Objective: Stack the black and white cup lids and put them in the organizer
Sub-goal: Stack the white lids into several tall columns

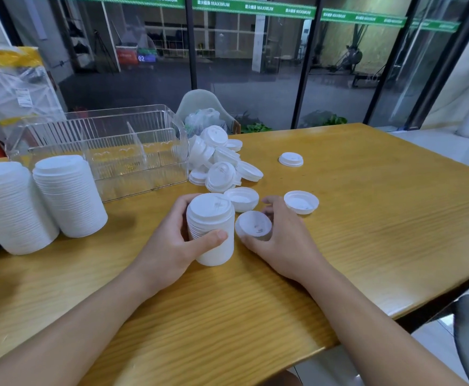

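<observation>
My left hand grips a tall stack of white cup lids standing on the wooden table, thumb across its front. Beside it my right hand holds a single white lid, tilted toward me. A loose pile of white lids lies behind the hands, next to the clear plastic organizer with dividers. Single lids lie at the right: one upside down, another upside down, one upright farther back. No black lids are in view.
Two tall stacks of white lids stand at the left, in front of the organizer. A plastic bag leans at the far left. A chair with a bag stands behind the table. The table edge runs close at the right.
</observation>
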A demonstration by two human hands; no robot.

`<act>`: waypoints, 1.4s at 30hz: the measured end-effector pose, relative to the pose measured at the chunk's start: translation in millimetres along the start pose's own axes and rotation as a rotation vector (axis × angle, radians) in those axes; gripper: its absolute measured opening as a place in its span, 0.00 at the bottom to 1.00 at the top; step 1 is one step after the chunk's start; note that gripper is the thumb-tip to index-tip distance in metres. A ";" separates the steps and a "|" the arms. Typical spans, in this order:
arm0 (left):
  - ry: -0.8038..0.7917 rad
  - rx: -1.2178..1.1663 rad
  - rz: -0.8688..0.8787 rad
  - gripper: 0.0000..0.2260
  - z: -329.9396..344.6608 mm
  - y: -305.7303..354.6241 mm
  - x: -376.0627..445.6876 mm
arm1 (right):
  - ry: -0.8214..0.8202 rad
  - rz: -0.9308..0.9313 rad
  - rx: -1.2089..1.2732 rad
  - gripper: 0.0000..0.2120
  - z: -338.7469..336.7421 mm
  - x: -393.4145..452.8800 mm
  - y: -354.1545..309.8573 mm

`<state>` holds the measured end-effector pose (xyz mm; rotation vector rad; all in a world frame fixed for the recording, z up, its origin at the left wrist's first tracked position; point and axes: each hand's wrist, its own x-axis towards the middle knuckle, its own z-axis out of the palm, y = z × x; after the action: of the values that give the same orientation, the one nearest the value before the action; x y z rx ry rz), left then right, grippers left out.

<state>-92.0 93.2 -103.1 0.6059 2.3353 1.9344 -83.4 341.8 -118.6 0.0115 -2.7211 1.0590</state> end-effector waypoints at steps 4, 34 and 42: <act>-0.003 -0.004 0.002 0.30 0.1 0.2 0.2 | 0.097 -0.008 0.321 0.38 -9.5 0.0 -6.3; -0.113 -0.027 0.006 0.29 14.7 -3.4 0.6 | -0.285 -0.314 0.646 0.30 -7.1 -4.9 -33.6; -0.070 -0.011 0.049 0.41 4.8 0.3 1.3 | 0.269 0.029 -0.151 0.24 -20.3 25.6 31.1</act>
<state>-91.8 98.2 -103.6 0.7237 2.2876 1.9120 -107.0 380.2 -119.5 -0.1820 -2.5538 0.7949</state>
